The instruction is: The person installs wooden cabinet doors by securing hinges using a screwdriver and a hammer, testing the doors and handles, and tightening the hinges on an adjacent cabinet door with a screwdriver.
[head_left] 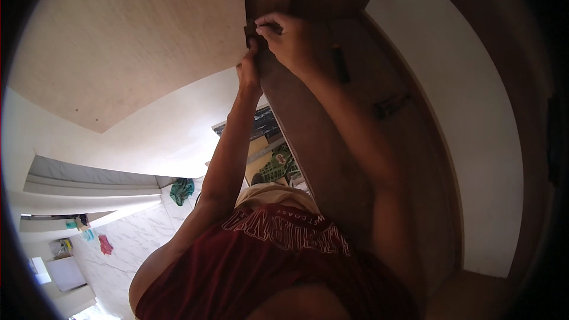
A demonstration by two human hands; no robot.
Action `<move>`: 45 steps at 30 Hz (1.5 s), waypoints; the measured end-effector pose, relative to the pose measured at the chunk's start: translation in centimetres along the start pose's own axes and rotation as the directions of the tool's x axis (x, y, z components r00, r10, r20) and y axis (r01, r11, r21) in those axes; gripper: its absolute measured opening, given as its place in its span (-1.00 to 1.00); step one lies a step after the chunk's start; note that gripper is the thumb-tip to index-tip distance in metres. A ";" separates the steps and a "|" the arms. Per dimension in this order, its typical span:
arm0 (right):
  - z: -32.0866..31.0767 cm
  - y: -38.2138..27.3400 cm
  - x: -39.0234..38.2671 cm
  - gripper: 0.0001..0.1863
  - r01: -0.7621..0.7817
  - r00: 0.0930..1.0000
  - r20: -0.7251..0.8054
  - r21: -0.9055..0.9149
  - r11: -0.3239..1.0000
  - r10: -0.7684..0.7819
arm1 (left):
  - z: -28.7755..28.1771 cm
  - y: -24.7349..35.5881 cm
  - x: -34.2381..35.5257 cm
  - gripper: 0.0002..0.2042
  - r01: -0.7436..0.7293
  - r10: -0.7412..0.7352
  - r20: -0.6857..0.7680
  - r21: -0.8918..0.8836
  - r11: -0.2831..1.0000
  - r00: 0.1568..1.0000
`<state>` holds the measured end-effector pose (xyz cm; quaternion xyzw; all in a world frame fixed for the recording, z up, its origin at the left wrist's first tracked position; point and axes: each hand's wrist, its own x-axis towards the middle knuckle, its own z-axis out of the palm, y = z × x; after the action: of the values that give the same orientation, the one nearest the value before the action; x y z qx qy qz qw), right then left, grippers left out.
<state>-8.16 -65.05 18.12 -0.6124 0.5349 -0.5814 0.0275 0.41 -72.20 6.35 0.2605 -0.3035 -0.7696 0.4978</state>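
A large pale wooden cabinet door stands at the left, beside a dark brown cabinet interior. On the door's inner edge sits a small dark piece that looks like a hinge. My left hand reaches up with its fingers closed at the hinge's lower end, thumb pressed against it. Just right of it, my right hand pinches at the hinge with thumb and forefinger. Whatever lies between those fingertips is too small to make out.
On the brown cabinet board lie a dark-handled tool and another dark object. A white panel curves along the right. Lower down, a green cloth and a red cloth lie on the marbled floor.
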 end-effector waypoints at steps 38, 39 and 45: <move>5.5 1.1 -1.4 -0.90 0.098 0.952 -0.273 -0.155 0.983 -0.137 | -0.2 -0.1 -0.5 -0.51 -0.119 0.123 -0.055 0.073 0.990 0.991; 5.5 1.1 -1.5 -0.91 0.135 0.941 -0.284 -0.184 0.974 -0.184 | -0.1 -0.1 -0.6 -0.51 -0.106 0.112 -0.072 0.075 0.992 0.991; 5.6 1.5 -1.7 -0.88 0.237 0.913 -0.272 -0.253 0.938 -0.304 | -0.2 -0.1 -0.6 -0.52 -0.110 0.118 -0.076 0.099 0.989 0.990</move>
<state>-4.46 -67.83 14.19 -0.5824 0.5018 -0.6064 -0.2032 0.73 -71.67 6.21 0.2970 -0.3333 -0.7134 0.5402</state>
